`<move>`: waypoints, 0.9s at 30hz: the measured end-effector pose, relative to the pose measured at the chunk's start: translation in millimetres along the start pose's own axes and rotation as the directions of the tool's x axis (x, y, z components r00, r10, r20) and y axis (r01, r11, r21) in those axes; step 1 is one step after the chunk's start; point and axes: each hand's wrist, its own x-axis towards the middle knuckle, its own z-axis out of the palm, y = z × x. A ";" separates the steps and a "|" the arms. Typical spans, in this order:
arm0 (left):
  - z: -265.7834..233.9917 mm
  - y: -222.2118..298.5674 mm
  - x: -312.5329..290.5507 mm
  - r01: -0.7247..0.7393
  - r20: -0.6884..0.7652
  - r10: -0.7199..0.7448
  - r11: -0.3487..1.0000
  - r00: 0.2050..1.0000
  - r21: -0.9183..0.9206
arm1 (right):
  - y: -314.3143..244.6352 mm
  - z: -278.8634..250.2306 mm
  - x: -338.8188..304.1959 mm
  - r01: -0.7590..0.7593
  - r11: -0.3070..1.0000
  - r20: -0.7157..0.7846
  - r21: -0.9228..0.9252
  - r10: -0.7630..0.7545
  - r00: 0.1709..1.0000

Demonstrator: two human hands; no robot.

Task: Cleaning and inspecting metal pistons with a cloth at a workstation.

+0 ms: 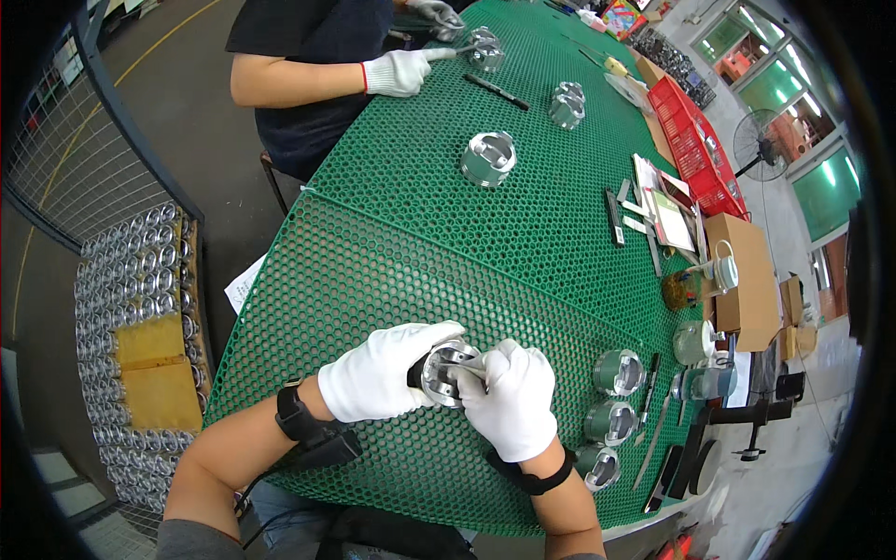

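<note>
Piston (pixel 446 371), half hidden, sits grasped between gloved left (pixel 383 371) and right (pixel 511 399) hands.

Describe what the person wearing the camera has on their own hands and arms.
Both the left hand and right hand wear white fabric gloves. Each wrist carries a black band: a black strap on the left with a dark cable trailing from it, and a black strap on the right. The forearms are otherwise bare.
</note>
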 end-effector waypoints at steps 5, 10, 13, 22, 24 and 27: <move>0.3 0.7 1.0 -0.025 -0.025 0.026 0.999 0.999 0.026 | 25.1 -3.8 5.3 0.048 0.976 0.135 0.212 -0.078 0.988; -0.8 3.0 2.3 -0.038 -0.012 0.038 0.999 0.999 0.017 | 33.3 -19.3 29.9 0.265 0.927 0.231 0.264 -0.327 0.916; -2.6 -1.4 2.4 -0.065 0.011 0.065 0.998 0.998 -0.001 | 34.3 -21.0 38.0 0.352 0.885 0.233 0.304 -0.428 0.873; -2.4 3.4 1.4 -0.070 0.004 0.070 0.998 0.998 -0.003 | 11.5 -2.0 1.8 0.098 0.987 0.060 0.128 -0.106 0.993; 5.0 2.8 0.0 -0.052 -0.016 0.053 0.998 0.998 0.041 | 9.6 1.6 -2.4 0.075 0.991 0.042 0.113 -0.080 0.996; 11.9 -0.1 1.7 -0.062 -0.060 0.069 0.991 0.996 0.115 | 10.4 7.3 -10.3 0.037 0.995 0.011 0.094 -0.038 0.999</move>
